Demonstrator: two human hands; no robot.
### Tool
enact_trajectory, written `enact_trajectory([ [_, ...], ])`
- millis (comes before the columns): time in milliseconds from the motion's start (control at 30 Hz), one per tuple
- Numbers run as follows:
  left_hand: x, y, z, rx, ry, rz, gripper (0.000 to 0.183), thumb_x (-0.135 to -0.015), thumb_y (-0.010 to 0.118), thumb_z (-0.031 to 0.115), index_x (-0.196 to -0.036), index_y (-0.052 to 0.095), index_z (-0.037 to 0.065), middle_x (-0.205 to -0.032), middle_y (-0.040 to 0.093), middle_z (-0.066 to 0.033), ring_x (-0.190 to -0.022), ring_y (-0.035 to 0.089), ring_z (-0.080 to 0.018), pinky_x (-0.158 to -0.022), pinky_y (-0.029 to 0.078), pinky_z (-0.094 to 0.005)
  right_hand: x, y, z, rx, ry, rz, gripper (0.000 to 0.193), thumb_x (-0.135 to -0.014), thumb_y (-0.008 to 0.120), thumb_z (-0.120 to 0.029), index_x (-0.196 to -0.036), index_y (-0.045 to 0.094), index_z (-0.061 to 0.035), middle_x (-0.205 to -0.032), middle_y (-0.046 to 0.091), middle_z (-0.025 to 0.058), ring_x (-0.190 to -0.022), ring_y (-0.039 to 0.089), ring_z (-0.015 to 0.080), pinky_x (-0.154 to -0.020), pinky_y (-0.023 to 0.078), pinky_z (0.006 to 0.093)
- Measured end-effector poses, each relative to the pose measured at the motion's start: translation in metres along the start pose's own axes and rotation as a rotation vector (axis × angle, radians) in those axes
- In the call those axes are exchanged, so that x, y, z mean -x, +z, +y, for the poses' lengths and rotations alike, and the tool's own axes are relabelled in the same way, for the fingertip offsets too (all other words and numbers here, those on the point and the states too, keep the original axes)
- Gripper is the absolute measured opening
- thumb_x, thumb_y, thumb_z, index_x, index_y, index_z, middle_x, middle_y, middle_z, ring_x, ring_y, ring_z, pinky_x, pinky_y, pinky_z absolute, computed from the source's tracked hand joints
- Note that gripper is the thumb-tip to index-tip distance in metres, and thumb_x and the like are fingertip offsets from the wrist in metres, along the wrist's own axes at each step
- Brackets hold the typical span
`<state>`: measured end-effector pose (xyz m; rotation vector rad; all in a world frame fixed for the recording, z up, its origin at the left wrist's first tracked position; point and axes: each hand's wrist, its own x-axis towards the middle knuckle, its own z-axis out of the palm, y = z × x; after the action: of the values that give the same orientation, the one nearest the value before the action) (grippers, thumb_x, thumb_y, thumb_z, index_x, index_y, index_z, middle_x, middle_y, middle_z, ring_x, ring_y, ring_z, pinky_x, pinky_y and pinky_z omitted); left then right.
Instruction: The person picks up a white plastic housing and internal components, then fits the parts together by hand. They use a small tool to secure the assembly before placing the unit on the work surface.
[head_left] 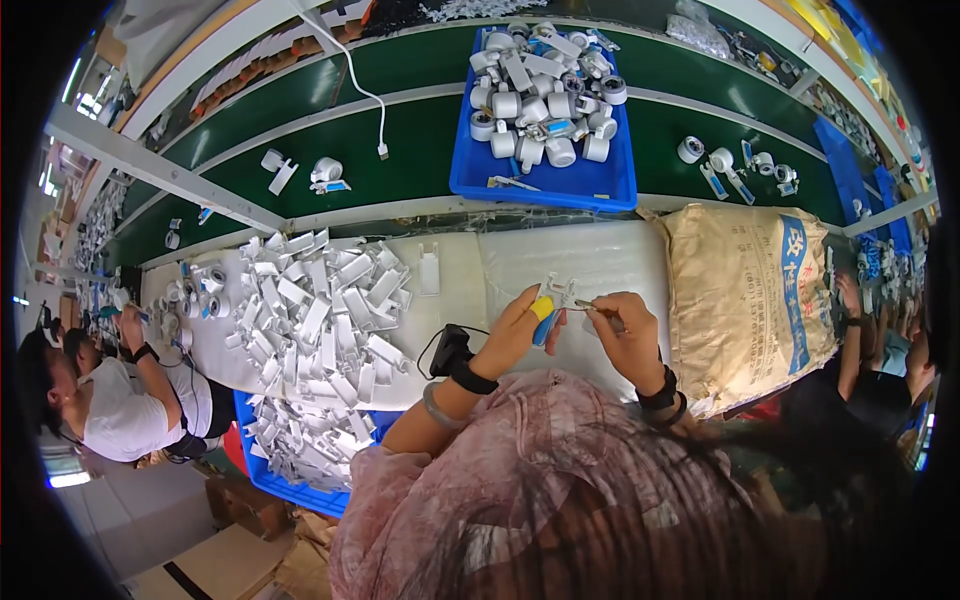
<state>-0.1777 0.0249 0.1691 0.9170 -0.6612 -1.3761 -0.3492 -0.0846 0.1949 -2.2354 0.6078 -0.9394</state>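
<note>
In front of my chest, my left hand [512, 330] is closed around a hand tool with yellow and blue handles [544, 327]. Its working end is too small to make out clearly. A small white plastic part [558, 289] with openings sits between my two hands, at the fingertips. My right hand [626, 335] has its thumb and fingers pinched close beside that part, near a thin dark metal piece; what exactly it grips is partly hidden. To the left of my hands lies a large heap of white plastic parts [318, 310] on the pale work surface [440, 330].
Beyond the table, a blue tray [470, 190] holds piled white camera-like units on a green conveyor [400, 160]. A brown paper sack [740, 310] stands at right. A black device [453, 350] is by my left wrist. A blue bin [290, 485] is lower left. Co-workers sit both sides.
</note>
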Motion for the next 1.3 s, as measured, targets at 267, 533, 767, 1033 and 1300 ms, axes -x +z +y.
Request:
enact_trajectory([
  [267,-0.005,0.002,-0.007,-0.056,-0.050,0.086,0.026,-0.096,0.045,0.012,-0.120,0.049,0.002,-0.087,0.058,-0.0060,-0.064,0.057,-0.0114,-0.051,0.047,-0.0256,-0.003,0.008,-0.011,-0.058,-0.068,0.017,0.020,-0.078,0.068,0.007,-0.094,0.062,-0.0024,-0.087,0.062,0.0102,-0.078,0.057,0.0244,-0.068,0.047,0.0322],
  [533,0.005,0.017,0.017,-0.378,-0.019,0.044,0.027,-0.091,0.042,0.007,-0.117,0.047,0.001,-0.083,0.056,-0.0037,-0.065,0.053,-0.0086,-0.054,0.043,-0.0233,-0.002,0.012,-0.008,-0.017,-0.160,0.061,0.024,-0.071,0.073,0.007,-0.091,0.065,-0.0037,-0.087,0.062,0.0099,-0.082,0.056,0.0278,-0.072,0.046,0.0353],
  [767,0.007,0.022,0.020,-0.411,0.054,0.035,0.030,-0.087,0.040,0.005,-0.115,0.047,0.000,-0.077,0.054,-0.0037,-0.063,0.050,-0.0094,-0.055,0.042,-0.0250,-0.001,0.014,-0.007,-0.055,-0.159,0.083,0.027,-0.068,0.076,0.003,-0.092,0.068,-0.0075,-0.086,0.060,0.0059,-0.081,0.054,0.0254,-0.072,0.045,0.0348],
  [1033,0.006,0.024,0.008,-0.429,0.187,0.086,0.028,-0.089,0.042,0.007,-0.115,0.047,-0.002,-0.081,0.055,-0.0053,-0.067,0.052,-0.0106,-0.059,0.043,-0.0257,-0.001,0.014,-0.010,0.020,-0.196,0.089,0.025,-0.071,0.071,0.009,-0.092,0.067,-0.0042,-0.087,0.061,0.0082,-0.081,0.055,0.0267,-0.069,0.045,0.0349],
  [1300,0.006,0.016,0.010,-0.522,0.166,0.025,0.034,-0.090,0.047,0.006,-0.122,0.047,-0.003,-0.098,0.058,-0.0107,-0.081,0.057,-0.0141,-0.074,0.048,-0.0269,-0.001,0.014,-0.010,0.061,-0.149,0.057,0.028,-0.067,0.074,0.006,-0.091,0.067,-0.0059,-0.086,0.059,0.0074,-0.079,0.053,0.0267,-0.069,0.044,0.0350],
])
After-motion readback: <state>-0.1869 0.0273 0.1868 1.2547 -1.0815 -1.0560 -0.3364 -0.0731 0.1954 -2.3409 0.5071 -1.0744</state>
